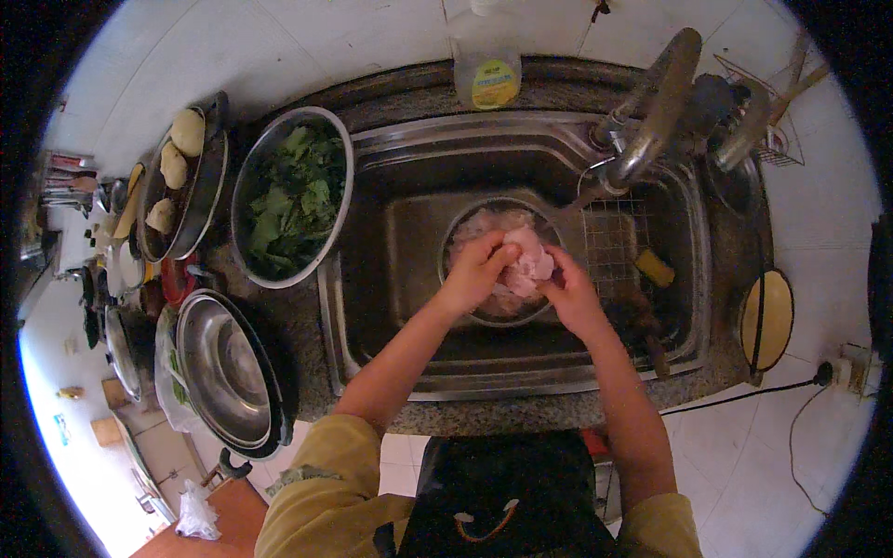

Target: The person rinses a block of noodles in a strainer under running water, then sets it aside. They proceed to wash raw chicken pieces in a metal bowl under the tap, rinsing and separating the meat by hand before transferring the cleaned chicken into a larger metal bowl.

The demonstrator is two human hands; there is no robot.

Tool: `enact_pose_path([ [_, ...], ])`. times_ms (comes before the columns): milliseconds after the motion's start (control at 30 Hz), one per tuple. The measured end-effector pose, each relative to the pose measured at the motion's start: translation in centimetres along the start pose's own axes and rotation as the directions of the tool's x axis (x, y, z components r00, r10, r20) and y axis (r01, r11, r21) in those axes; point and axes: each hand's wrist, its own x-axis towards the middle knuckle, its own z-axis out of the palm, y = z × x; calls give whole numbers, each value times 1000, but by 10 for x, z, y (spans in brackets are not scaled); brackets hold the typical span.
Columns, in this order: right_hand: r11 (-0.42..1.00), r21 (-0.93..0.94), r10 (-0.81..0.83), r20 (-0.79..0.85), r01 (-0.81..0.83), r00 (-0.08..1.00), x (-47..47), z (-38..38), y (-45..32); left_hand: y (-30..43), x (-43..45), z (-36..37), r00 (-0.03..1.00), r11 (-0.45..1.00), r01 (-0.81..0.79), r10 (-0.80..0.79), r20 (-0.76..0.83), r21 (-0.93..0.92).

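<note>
My left hand [481,268] and my right hand [568,286] both grip a pale pink piece of raw meat [528,261], one on each side. They hold it over a round metal bowl [446,240] that contains more raw meat [481,224]. The bowl stands in a stainless steel sink [411,279], below and to the left of the faucet [656,132]. Fingers and meat cover part of the bowl's contents. Whether water is running cannot be told.
A wire rack [610,237] and a yellow sponge [654,268] lie at the sink's right. Left of the sink stand a bowl of leafy greens [296,202], a pan [209,216] with pale peeled pieces and an empty metal basin [227,370]. A plastic bottle [488,70] stands behind the sink.
</note>
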Motion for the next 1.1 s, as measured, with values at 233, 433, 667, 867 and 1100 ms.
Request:
enact_pose_path([
  [233, 998, 15, 55, 0, -55, 998, 3, -8, -7, -7, 1, -4, 983, 956, 106, -59, 174, -273],
  [433, 986, -166, 3, -85, -18, 996, 3, -9, -19, -3, 6, -4, 951, 826, 245, -103, 291, -508],
  [667, 999, -13, -30, -66, 30, 997, 4, -18, 8, 6, 12, 2, 958, 854, 253, -154, 242, -456],
  [867, 917, 369, 170, -13, -153, 985, 3, -21, -11, 11, 13, 8, 974, 844, 195, -106, 201, -499],
  [1100, 958, 277, 110, -106, -77, 988, 1, -19, -10, 15, 13, 10, 957, 822, 271, -176, 229, -501],
])
